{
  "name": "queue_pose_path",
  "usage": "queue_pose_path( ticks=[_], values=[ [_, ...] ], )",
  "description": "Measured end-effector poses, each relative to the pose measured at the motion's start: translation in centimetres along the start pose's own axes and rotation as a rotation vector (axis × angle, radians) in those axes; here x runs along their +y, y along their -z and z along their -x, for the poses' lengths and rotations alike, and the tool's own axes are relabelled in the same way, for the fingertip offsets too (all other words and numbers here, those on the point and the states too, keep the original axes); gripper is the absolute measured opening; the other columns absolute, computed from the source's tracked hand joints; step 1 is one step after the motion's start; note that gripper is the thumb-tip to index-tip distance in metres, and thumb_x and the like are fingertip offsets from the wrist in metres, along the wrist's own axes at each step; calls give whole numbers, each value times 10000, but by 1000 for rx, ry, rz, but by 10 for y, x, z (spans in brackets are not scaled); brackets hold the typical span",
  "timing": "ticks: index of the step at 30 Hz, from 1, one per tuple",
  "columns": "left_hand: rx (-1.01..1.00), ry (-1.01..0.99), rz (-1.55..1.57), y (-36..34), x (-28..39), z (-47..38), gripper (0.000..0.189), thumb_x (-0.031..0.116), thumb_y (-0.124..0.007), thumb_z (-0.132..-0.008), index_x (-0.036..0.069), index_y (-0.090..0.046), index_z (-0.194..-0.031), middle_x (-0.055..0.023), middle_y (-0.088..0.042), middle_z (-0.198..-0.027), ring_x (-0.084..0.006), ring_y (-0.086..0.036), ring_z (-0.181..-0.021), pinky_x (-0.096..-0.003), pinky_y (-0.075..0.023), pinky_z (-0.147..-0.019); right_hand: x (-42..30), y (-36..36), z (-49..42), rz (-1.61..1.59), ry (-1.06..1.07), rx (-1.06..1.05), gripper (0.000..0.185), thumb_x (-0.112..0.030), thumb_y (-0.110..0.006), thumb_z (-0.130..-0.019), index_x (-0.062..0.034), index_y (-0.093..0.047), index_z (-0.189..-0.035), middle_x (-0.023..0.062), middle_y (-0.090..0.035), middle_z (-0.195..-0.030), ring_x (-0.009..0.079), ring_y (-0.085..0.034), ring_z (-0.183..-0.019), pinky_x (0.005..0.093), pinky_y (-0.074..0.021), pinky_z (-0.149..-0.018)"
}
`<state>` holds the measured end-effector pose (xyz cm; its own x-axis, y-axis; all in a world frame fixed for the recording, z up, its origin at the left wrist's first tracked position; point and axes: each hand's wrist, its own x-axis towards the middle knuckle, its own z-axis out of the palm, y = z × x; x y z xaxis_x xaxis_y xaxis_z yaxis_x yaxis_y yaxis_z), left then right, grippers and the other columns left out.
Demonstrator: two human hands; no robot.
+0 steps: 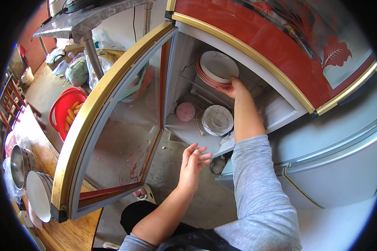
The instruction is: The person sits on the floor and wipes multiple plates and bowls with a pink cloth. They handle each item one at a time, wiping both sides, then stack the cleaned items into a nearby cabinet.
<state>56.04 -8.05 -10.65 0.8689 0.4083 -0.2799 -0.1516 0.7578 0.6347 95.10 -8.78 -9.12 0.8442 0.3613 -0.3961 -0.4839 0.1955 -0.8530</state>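
Inside the open cabinet (191,135), a stack of white plates with pink rims (218,66) rests on the upper wire rack (188,80). My right hand (234,88) grips the near right edge of this stack, thumb by the top rim and fingers lower down. My left hand (193,163) hangs in front of the cabinet opening, holding nothing, its fingers slightly curled and apart. Below the rack, a pink round item (185,111) and white round dishes (217,120) show behind wires.
A gold-framed glass door (113,84) swings out at left. Behind it stands a wooden table (69,232) with large white plates (39,196) and metal bowls (20,166). A red basket (62,103) of corn cobs sits on the floor. A pale refrigerator (336,169) is at right.
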Motion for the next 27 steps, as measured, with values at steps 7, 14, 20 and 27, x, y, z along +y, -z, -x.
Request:
queue_pose_path(
  ticks=[7, 14, 20, 27],
  values=[
    [-1, 12, -22, -2, -2, 4, 437, 262, -395, -1008, 3, -339, -1355, -146, -527, -1243, -243, -593, -1062, -368, -462, -924, -6, 4, -9, -166, -96, -21, 562, -231, -469, -973, 48, -251, -1410, 344, -304, -1398, 702, -371, -1129, 533, -597, -800],
    [16, 6, -22, 1, -10, -4, 501, 266, -446, -999, -30, -303, -1377, -167, -512, -1256, -225, -607, -1034, -346, -478, -905, 6, -12, -26, -262, -103, 14, 588, -240, -480, -961, 19, -234, -1428, 347, -288, -1406, 697, -358, -1143, 538, -610, -753],
    [75, -50, -20, 20, -3, -6, 511, 294, -474, -983, -10, -309, -1360, -173, -541, -1205, -242, -628, -983, -372, -502, -888, 23, -26, -35, -263, -38, -46, 622, -311, -516, -958, 124, -296, -1344, 328, -427, -1331, 486, -519, -1136, 649, -459, -932],
    [12, 5, -63, 32, -23, -11, 474, 331, -512, -982, 85, -377, -1363, -56, -562, -1138, -143, -607, -923, -297, -485, -775, 49, 13, -5, -141, 61, -65, 680, -343, -582, -922, 8, -300, -1432, 202, -182, -1528, 339, -343, -1351, 464, -348, -1113]
  ],
)
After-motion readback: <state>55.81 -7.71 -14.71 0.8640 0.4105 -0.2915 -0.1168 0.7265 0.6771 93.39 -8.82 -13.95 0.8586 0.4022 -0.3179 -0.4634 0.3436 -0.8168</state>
